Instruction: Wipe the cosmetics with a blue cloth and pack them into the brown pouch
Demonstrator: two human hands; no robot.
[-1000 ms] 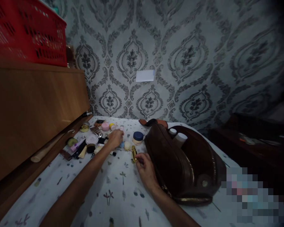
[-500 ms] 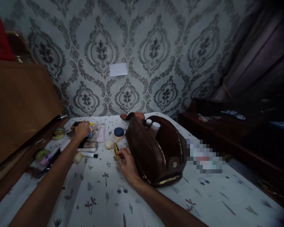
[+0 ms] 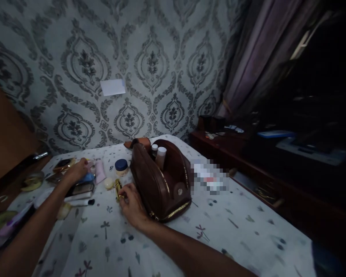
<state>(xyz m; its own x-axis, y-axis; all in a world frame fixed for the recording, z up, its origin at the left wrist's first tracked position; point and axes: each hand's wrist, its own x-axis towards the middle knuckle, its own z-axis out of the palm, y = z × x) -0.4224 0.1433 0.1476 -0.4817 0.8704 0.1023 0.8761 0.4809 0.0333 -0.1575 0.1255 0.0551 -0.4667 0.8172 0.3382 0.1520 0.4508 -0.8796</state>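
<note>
My right hand (image 3: 132, 203) rests on the patterned bedsheet beside an open brown leather toiletry bag (image 3: 161, 184), its fingers pinched on a small gold tube (image 3: 118, 188). Two white-capped bottles (image 3: 159, 154) stand inside the bag. My left hand (image 3: 76, 170) reaches into a scatter of cosmetics, with curled fingers lying over a blue item (image 3: 87, 177) and a flat compact (image 3: 82, 188). A blue-lidded jar (image 3: 121, 166), a pink tube (image 3: 99, 171) and a pale round piece (image 3: 108, 183) lie between my two hands.
A wooden headboard ledge (image 3: 14, 169) at the left carries small jars. A patterned wallpaper wall with a white card (image 3: 112, 87) stands behind the bed. A dark wooden cabinet (image 3: 248, 161) and a curtain (image 3: 248, 57) are at the right.
The camera has swung right, so the red crate has left view and the cabinet and curtain show. My left hand moved left among the cosmetics. My right hand keeps the gold tube.
</note>
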